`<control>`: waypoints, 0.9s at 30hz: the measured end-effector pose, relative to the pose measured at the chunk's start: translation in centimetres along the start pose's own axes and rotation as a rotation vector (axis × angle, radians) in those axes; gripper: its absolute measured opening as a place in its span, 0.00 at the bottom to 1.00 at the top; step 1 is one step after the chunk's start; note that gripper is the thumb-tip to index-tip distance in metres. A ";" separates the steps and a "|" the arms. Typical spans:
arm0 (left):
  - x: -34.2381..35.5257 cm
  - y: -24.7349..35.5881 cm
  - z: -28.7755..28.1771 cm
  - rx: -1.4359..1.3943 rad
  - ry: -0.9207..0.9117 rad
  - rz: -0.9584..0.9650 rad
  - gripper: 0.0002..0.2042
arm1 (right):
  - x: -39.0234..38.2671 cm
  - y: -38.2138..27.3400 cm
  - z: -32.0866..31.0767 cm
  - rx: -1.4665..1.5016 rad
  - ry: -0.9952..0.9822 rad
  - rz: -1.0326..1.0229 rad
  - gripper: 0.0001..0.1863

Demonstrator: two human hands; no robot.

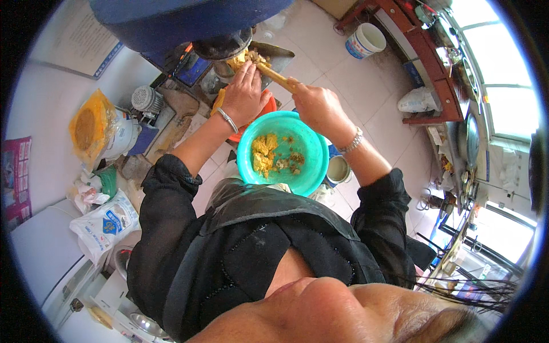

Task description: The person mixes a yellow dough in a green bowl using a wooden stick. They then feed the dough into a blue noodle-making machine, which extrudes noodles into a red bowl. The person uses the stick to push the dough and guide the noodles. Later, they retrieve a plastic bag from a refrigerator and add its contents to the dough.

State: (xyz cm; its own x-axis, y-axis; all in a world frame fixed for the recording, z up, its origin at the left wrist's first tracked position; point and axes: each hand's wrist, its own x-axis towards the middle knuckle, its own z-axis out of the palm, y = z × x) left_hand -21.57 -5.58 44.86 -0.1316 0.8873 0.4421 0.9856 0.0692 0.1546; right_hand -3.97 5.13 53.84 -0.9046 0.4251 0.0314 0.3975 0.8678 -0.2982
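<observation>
My left hand (246,94), with a silver bangle at its wrist, lies with fingers stretched out against yellow dough (239,59) at the dark round mouth (224,46) of a blue machine (189,20). In my right hand (321,108) is a wooden stick (275,76). Its far end meets the dough and brown chunks (257,58) beside my left fingertips. Below both hands stands a turquoise basin (309,171), holding yellow dough lumps (264,155) and brown bits. An orange-red basin (269,108) is partly hidden behind my left hand and the turquoise one.
A grey motor (147,100) and a bucket (121,134) under a yellow bag (91,128) are at the left, with a white sack (108,224) nearer. A cream container (340,170) stands right of the basin. A white bucket (366,41) and red-brown table (440,86) are farther right.
</observation>
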 end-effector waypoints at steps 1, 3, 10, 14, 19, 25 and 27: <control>-0.1 0.1 0.1 0.017 -0.010 -0.012 0.32 | 0.2 -0.1 0.3 -0.009 -0.021 0.012 0.19; 0.0 -0.2 0.2 0.050 -0.014 -0.024 0.33 | 0.9 -0.4 0.6 -0.034 -0.056 0.026 0.19; 1.1 -0.2 0.8 0.085 -0.059 -0.057 0.38 | 2.4 -0.5 0.3 -0.055 -0.075 0.027 0.19; 1.2 -0.4 0.5 0.053 -0.068 -0.076 0.39 | 2.6 -0.9 -1.8 -0.048 -0.065 0.089 0.19; 1.4 -0.2 0.9 0.038 -0.055 -0.058 0.41 | 3.8 -1.0 0.1 -0.072 -0.062 0.047 0.19; 1.2 -0.4 1.7 0.064 -0.051 -0.080 0.42 | 4.7 -1.3 0.5 -0.069 -0.086 0.021 0.18; 1.3 -0.4 1.9 0.090 -0.031 -0.068 0.42 | 5.0 -1.3 0.7 -0.079 -0.067 -0.003 0.14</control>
State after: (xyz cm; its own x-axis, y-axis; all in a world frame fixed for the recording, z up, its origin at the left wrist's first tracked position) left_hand -21.92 -3.65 43.71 -0.1966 0.8926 0.4058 0.9802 0.1693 0.1026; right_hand -9.12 5.95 53.70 -0.9128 0.4070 -0.0325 0.4037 0.8876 -0.2219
